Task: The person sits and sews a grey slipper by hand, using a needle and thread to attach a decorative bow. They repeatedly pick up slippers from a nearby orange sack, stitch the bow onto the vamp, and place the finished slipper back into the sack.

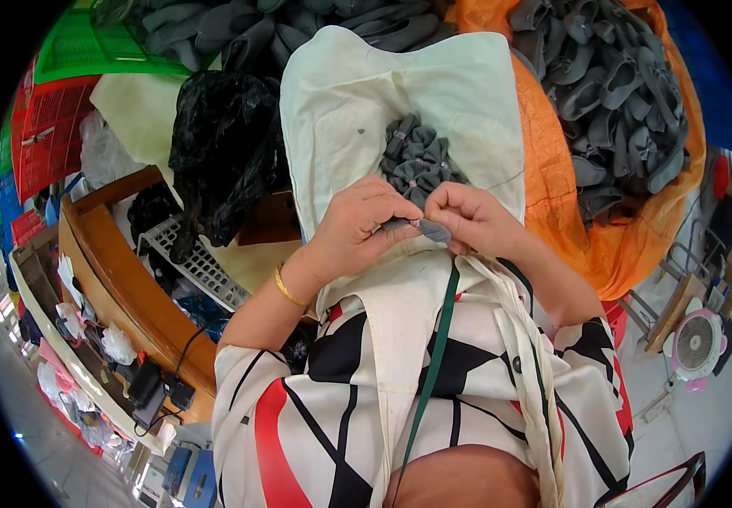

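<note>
A small grey fabric bow (434, 231) is pinched between my two hands over my lap. My left hand (357, 222) grips one side of it with thumb and fingers, a gold bangle on that wrist. My right hand (474, 218) has its fingertips pressed together at the bow's other end; whether they also hold a needle is too small to tell. Just beyond my fingers, a heap of similar grey bows (419, 157) rests on the cream apron (332, 110) across my lap. A thin dark thread (506, 181) shows beside my right hand.
At the right stands an orange sack (552, 182) full of grey slip-on shoes (620, 93). More grey shoes (341, 25) are piled at the far side by a green basket (87, 42). Leftward are a black plastic bag (222, 144), a white crate (192, 262) and a wooden bench (121, 262).
</note>
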A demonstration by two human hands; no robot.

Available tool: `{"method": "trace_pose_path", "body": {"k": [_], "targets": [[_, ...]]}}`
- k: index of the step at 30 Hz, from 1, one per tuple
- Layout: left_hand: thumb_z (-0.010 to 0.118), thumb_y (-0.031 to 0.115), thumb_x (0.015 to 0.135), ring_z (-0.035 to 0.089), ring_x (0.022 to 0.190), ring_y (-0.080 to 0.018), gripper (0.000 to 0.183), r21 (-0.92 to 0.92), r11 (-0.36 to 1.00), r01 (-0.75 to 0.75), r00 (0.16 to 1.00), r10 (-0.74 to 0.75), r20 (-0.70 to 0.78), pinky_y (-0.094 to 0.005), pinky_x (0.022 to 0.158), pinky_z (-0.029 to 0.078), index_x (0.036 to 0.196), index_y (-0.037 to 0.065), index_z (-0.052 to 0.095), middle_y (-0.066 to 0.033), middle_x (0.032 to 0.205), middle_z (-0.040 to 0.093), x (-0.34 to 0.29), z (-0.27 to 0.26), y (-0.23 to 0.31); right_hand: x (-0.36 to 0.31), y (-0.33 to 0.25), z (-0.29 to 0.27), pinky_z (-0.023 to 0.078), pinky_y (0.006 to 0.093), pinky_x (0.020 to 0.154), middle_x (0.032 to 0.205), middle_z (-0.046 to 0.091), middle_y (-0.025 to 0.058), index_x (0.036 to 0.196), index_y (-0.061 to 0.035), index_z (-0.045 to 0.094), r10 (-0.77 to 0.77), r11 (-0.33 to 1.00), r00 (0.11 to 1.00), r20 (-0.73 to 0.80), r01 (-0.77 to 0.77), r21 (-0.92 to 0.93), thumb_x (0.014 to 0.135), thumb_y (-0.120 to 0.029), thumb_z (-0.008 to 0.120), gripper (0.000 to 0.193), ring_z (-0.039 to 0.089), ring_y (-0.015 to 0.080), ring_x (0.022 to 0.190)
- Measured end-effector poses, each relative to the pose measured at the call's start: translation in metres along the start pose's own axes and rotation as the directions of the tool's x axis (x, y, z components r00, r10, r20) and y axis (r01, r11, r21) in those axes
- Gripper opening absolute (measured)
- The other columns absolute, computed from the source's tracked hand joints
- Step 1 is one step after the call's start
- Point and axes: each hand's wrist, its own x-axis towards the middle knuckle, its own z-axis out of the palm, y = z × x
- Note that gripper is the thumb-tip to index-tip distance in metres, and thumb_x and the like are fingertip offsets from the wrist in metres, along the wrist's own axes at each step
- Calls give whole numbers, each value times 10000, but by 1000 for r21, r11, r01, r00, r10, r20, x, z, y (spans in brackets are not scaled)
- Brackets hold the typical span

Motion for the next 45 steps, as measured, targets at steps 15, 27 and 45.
{"method": "trace_pose_path", "body": {"k": [15, 27, 45], "targets": [[764, 128, 772, 603, 736, -257, 155, -93, 879, 468, 884, -464, 57, -334, 672, 486, 893, 40, 721, -93, 790, 662, -2, 13, 1, 11, -6, -5, 436, 318, 569, 667, 524, 37, 1013, -66, 606, -470, 556, 880, -59, 244, -794, 894, -161, 656, 161, 544, 201, 610], [764, 69, 743, 614, 753, -274, 159, 133, 984, 118, 991, -108, -78, -359, 669, 507, 892, 55, 710, -81, 782, 654, 8, 14, -3, 9, -36, 49, 487, 285, 566, 724, 545, 35, 770, -63, 552, -810, -154, 390, 438, 580, -800, 872, -114, 659, 157, 593, 181, 634], [739, 90, 791, 591, 691, -215, 97, 116, 973, 201, 952, -166, -257, -319, 620, 475, 866, 42, 700, -81, 756, 639, 34, -27, -18, 2, -70, -33, 490, 264, 669, 790, 559, 41, 1041, -41, 577, -732, 679, 521, -439, 608, -412, 941, -4, 590, 107, 555, 121, 703]]}}
